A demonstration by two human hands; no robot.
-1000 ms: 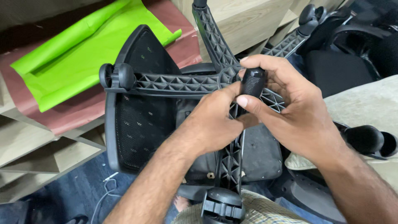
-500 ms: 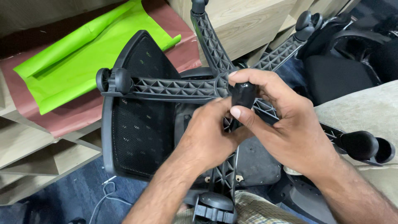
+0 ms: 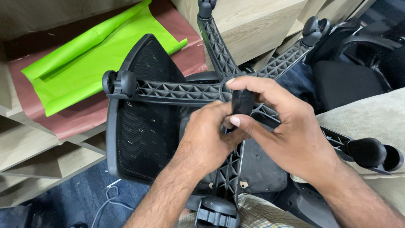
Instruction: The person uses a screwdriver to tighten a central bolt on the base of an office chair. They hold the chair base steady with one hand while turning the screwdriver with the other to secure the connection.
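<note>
Head view. An upturned chair base (image 3: 185, 90) with five ribbed black spokes lies across the frame; all places are taken from its hub. At the hub stands a short black cylinder (image 3: 242, 102). The right hand (image 3: 280, 126) closes around the cylinder, thumb and fingers wrapped on it. The left hand (image 3: 209, 135) closes just below, fingertips touching the cylinder's lower part. Left of the hub, a caster (image 3: 119, 83) ends one spoke, over a mesh backrest (image 3: 141, 126). Far left of the hub lies green paper (image 3: 93, 63).
</note>
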